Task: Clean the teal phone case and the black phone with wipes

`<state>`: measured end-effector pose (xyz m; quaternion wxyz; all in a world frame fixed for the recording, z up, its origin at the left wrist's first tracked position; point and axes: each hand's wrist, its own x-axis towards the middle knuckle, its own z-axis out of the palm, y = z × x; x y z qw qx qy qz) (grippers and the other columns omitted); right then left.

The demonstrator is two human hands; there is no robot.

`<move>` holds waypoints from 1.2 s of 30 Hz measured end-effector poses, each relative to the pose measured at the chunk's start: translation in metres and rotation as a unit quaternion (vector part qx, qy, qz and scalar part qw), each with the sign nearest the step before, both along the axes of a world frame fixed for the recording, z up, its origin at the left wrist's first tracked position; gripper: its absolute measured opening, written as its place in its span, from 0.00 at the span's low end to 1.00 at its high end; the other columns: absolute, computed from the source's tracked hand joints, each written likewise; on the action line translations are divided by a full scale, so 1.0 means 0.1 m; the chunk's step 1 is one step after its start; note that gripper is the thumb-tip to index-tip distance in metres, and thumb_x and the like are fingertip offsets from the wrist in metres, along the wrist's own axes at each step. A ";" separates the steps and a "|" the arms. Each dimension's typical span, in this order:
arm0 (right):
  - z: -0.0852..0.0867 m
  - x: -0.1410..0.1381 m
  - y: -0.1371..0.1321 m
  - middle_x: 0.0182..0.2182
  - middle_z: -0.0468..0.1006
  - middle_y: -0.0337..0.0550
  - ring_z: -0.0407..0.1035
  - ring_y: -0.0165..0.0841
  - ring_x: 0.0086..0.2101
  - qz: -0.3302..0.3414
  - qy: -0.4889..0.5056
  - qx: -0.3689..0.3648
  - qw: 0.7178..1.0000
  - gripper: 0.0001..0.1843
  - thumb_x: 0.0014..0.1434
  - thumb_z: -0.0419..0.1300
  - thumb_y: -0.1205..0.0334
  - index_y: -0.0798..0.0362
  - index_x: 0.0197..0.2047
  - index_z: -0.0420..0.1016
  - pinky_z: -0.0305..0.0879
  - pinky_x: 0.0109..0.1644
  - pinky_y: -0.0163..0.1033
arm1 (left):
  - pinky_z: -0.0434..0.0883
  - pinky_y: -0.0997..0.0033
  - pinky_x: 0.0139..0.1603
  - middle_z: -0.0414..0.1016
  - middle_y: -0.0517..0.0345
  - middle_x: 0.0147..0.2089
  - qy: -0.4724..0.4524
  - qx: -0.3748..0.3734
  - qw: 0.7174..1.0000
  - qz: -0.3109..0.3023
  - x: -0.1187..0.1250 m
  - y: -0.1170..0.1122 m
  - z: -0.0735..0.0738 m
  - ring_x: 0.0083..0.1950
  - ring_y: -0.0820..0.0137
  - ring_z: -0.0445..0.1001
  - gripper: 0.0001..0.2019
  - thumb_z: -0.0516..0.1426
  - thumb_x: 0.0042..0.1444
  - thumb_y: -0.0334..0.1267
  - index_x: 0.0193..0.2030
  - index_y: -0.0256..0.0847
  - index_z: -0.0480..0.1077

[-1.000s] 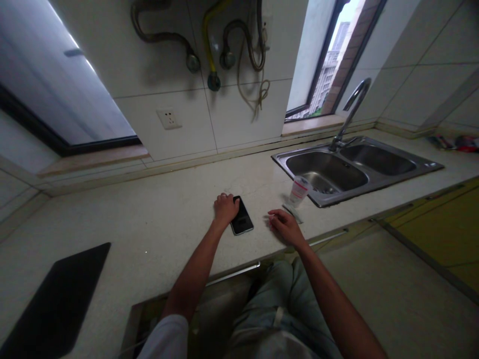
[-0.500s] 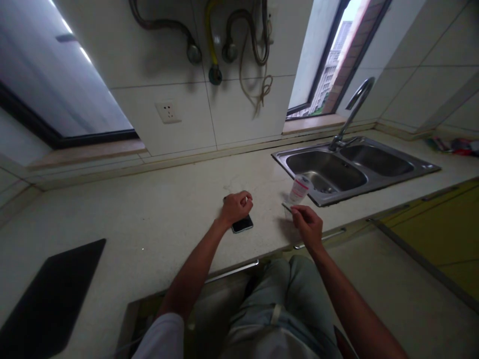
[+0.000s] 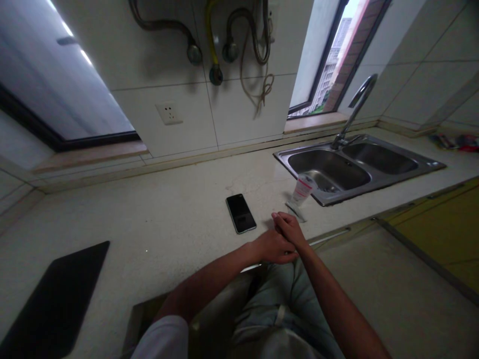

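Observation:
My left hand (image 3: pixel 276 247) is curled closed at the front edge of the counter, and whatever is inside it is hidden. Touching it from above is my right hand (image 3: pixel 290 229), its fingers bent and pressed together; I cannot make out anything in them. A black-screened phone (image 3: pixel 240 214) lies face up to the left of both hands. Just beyond the right hand, a small flat piece with a dark edge (image 3: pixel 296 212) rests on the counter. Beside it is a clear plastic cup (image 3: pixel 303 187) with red and white print, near the sink's corner.
A steel double sink (image 3: pixel 318 198) with a tall faucet (image 3: pixel 362 92) is set into the pale counter (image 3: pixel 179 199) on the right. A dark flat panel (image 3: pixel 56 299) lies at the left. Hoses and valves (image 3: pixel 216 75) hang on the tiled wall, above a socket (image 3: pixel 169 113).
My left hand has left the phone and moved right to meet my right hand. The right hand has drawn down and left, away from the thin piece by the cup, which lies on the counter.

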<state>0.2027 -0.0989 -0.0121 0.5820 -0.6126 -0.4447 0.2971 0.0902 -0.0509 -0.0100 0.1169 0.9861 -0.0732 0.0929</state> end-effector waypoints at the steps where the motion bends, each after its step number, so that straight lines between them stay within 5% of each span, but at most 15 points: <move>1: 0.00 0.00 -0.02 0.15 0.61 0.33 0.55 0.28 0.19 -0.007 -0.002 0.003 1.000 0.29 0.59 0.60 0.36 0.50 0.19 0.63 0.54 0.25 0.36 | 0.71 0.64 0.39 0.81 0.58 0.31 0.007 0.001 1.000 -0.005 0.00 0.01 0.01 0.34 0.65 0.78 0.16 0.53 0.64 0.44 0.32 0.43 0.79; 8: 0.00 0.02 -0.04 0.15 0.61 0.32 0.54 0.27 0.19 -0.023 0.020 0.005 1.000 0.29 0.58 0.60 0.36 0.51 0.20 0.65 0.53 0.24 0.36 | 0.69 0.65 0.32 0.80 0.54 0.30 -0.040 -0.006 0.998 0.058 -0.06 0.14 0.10 0.33 0.64 0.78 0.20 0.52 0.64 0.51 0.30 0.43 0.78; 11: -0.05 0.05 -0.03 0.15 0.61 0.32 0.53 0.27 0.18 -0.026 0.049 0.016 0.998 0.29 0.58 0.60 0.36 0.50 0.20 0.64 0.52 0.22 0.36 | 0.70 0.65 0.35 0.79 0.52 0.31 -0.064 -0.011 0.983 0.174 -0.14 0.40 0.25 0.34 0.64 0.77 0.21 0.49 0.65 0.50 0.31 0.41 0.77; 14: -0.08 0.07 -0.03 0.13 0.62 0.31 0.52 0.26 0.16 -0.016 0.076 0.006 0.997 0.27 0.60 0.59 0.38 0.50 0.21 0.66 0.49 0.20 0.35 | 0.69 0.58 0.52 0.78 0.41 0.50 -0.087 0.027 0.903 0.421 -0.25 0.69 0.36 0.53 0.56 0.74 0.20 0.50 0.64 0.46 0.54 0.36 0.73; 17: -0.10 0.08 -0.02 0.13 0.61 0.31 0.51 0.26 0.15 -0.009 0.118 0.003 0.993 0.26 0.60 0.60 0.38 0.50 0.22 0.66 0.46 0.18 0.35 | 0.64 0.45 0.60 0.59 0.26 0.70 0.009 0.013 0.809 0.587 -0.32 0.84 0.33 0.67 0.41 0.61 0.44 0.54 0.57 0.61 0.72 0.29 0.53; 20: -0.11 0.09 -0.01 0.13 0.61 0.31 0.50 0.25 0.14 -0.008 0.145 0.011 0.989 0.26 0.60 0.59 0.37 0.50 0.22 0.66 0.46 0.18 0.35 | 0.55 0.39 0.67 0.47 0.27 0.75 0.090 -0.019 0.802 0.591 -0.31 0.83 0.19 0.73 0.35 0.49 0.53 0.54 0.53 0.66 0.75 0.29 0.44; 25: -0.10 0.10 -0.01 0.12 0.61 0.30 0.50 0.25 0.13 -0.009 0.166 0.018 0.986 0.27 0.58 0.60 0.35 0.50 0.23 0.66 0.45 0.17 0.35 | 0.49 0.49 0.72 0.37 0.27 0.77 0.072 -0.043 0.811 0.578 -0.29 0.86 0.08 0.77 0.43 0.41 0.48 0.55 0.56 0.49 0.75 0.24 0.36; 27: -0.10 0.09 -0.02 0.12 0.61 0.30 0.50 0.25 0.13 -0.010 0.171 0.020 0.985 0.27 0.57 0.61 0.35 0.49 0.23 0.66 0.46 0.17 0.35 | 0.53 0.55 0.71 0.40 0.28 0.76 0.063 -0.064 0.811 0.578 -0.33 0.92 0.13 0.77 0.48 0.43 0.50 0.57 0.53 0.48 0.75 0.25 0.36; 32: -0.12 0.10 -0.02 0.13 0.61 0.30 0.50 0.25 0.13 -0.008 0.175 0.024 0.984 0.27 0.57 0.60 0.34 0.49 0.23 0.65 0.48 0.17 0.34 | 0.61 0.53 0.64 0.65 0.29 0.64 0.063 -0.040 0.776 0.626 -0.41 0.98 0.23 0.65 0.46 0.64 0.49 0.58 0.51 0.54 0.73 0.25 0.47; 36: -0.11 0.10 -0.02 0.12 0.61 0.30 0.50 0.25 0.13 -0.005 0.185 0.031 0.982 0.28 0.56 0.61 0.34 0.50 0.23 0.66 0.47 0.17 0.34 | 0.62 0.53 0.63 0.67 0.30 0.62 0.065 -0.031 0.785 0.615 -0.41 0.99 0.23 0.62 0.48 0.66 0.49 0.58 0.51 0.52 0.73 0.26 0.47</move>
